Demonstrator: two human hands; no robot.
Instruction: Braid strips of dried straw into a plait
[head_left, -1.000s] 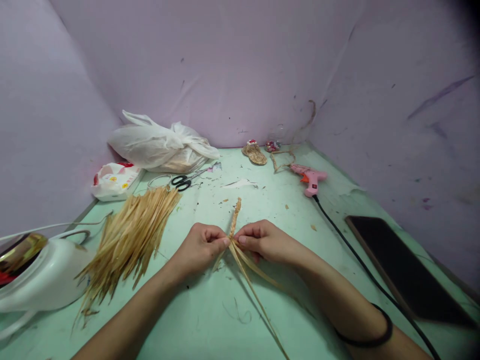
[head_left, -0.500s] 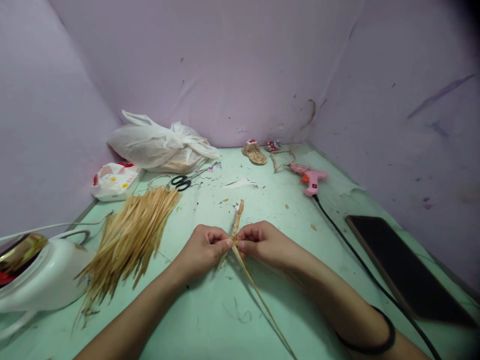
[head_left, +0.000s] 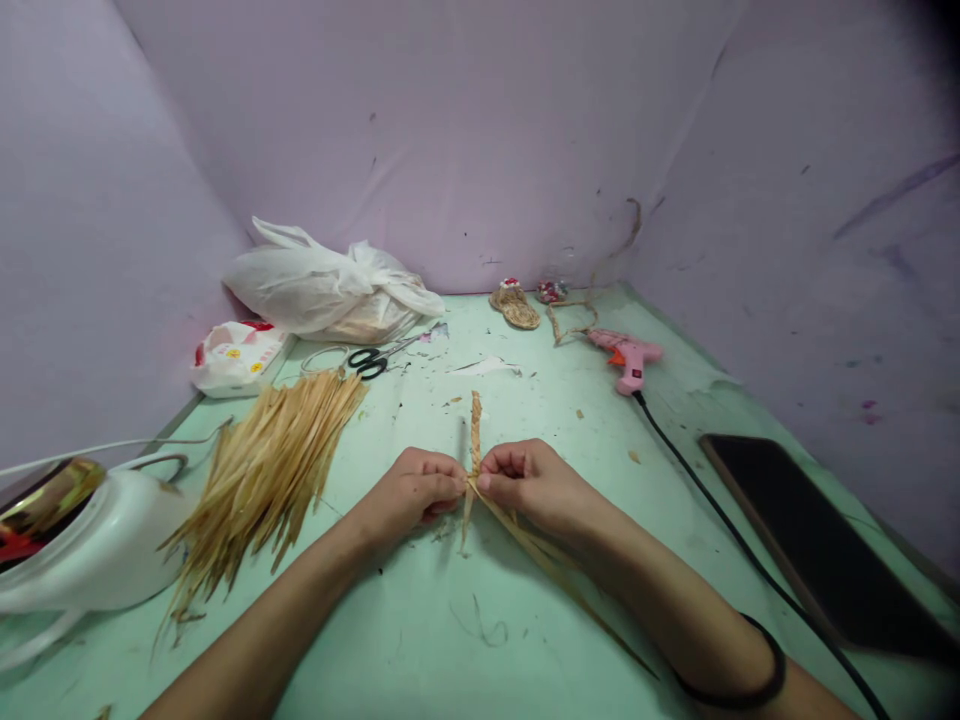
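Between my hands a short braid of tan dried-leaf strips (head_left: pixel 475 425) points away from me over the table. My left hand (head_left: pixel 424 487) pinches it at its near end from the left. From the right, my right hand (head_left: pixel 529 482) pinches the same spot, thumb and forefinger closed on the strips. A long loose strip (head_left: pixel 570 575) trails from under my right hand toward the lower right, and a shorter one hangs down between the hands. To the left lies a bundle of similar loose strips (head_left: pixel 274 465). How the strips cross under my fingertips is hidden.
Black-handled scissors (head_left: pixel 369 363), a tissue pack (head_left: pixel 244 355) and a white plastic bag (head_left: pixel 330 290) lie back left. A white container (head_left: pixel 97 550) stands at left. A pink glue gun (head_left: pixel 630 355) with a black cord, a dark phone or tablet (head_left: pixel 817 540) and a small woven slipper (head_left: pixel 514 305) lie beyond.
The long strip has swung further right, now under my right hand. The braid stands straighter. Both hands stay pinched at nearly the same place, and the whole view has shifted slightly.
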